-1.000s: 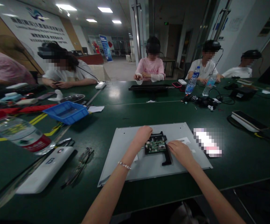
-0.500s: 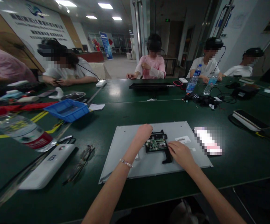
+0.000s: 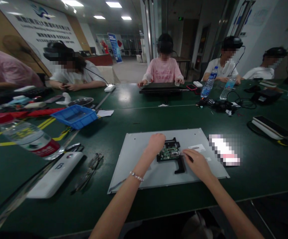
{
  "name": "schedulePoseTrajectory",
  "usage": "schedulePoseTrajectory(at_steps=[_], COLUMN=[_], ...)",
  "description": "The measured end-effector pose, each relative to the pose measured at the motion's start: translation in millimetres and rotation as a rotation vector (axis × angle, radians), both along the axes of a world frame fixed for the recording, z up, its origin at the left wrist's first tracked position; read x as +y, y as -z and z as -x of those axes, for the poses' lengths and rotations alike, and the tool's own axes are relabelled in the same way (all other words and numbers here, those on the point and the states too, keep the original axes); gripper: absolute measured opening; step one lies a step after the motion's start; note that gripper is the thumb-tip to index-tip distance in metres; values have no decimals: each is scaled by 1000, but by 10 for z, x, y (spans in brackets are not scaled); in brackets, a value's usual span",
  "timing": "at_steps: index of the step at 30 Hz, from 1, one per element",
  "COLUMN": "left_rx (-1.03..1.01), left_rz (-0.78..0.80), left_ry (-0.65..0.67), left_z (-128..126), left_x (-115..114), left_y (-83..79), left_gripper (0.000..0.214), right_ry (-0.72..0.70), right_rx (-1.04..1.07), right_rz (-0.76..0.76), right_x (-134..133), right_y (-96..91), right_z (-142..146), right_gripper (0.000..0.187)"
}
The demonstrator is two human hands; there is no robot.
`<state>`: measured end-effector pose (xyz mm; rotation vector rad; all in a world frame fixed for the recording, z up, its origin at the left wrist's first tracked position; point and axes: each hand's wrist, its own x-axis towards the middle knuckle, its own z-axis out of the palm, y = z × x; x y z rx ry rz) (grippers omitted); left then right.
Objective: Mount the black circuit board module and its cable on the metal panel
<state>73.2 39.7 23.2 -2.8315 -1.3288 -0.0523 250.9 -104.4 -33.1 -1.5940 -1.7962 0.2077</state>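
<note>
Head view shows the left hand [image 3: 156, 143] closed in a loose fist, knuckles up, resting at the left edge of the green circuit board [image 3: 170, 153]. The right hand [image 3: 196, 163] lies at the board's right side with its fingers bent toward it. A thin dark line shows near the fingertips; I cannot tell if it is a tool or if the hand grasps anything.

The board sits in a black bracket [image 3: 180, 168] near the middle of the grey panel [image 3: 136, 162], which lies flat on the green table [image 3: 158, 116].

I think the main danger is a slip. If one hand presses too hard, the board may tilt in the bracket, or something at the fingertips may scratch the small parts. The panel could also slide on the smooth table.

Further left, a water bottle [image 3: 30, 139] lies on its side close to the camera; a leak there could reach the panel.

The fist covers the board's left edge, and the small parts are too blurred to read. The white label [image 3: 196, 147] is unreadable.
</note>
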Motion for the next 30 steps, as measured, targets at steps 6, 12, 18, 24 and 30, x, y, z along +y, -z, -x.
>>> schedulePoseTrajectory(at_steps=[6,12,18,24,30], left_rx=[-77,-277,-478,-580,-591], left_rz=[12,-7,20,96,226], left_ry=[8,-53,-159,-184,-205], left_z=[57,387,901,1123,1143], left_x=[-25,-48,-215,-315,-273], left_y=[-28,-276,-253,26,74], left_gripper=[18,30,29,31,32], right_ry=[14,17,2,-13,-26], right_rx=[12,3,-11,-23,-25], right_rz=[-1,-54,-92,-89,-85], right_x=[-11,-35,-41,-35,-43], right_y=[-27,11,37,43,8], right_z=[-27,-64,-60,-51,-25], right_gripper=[31,30,31,30,31])
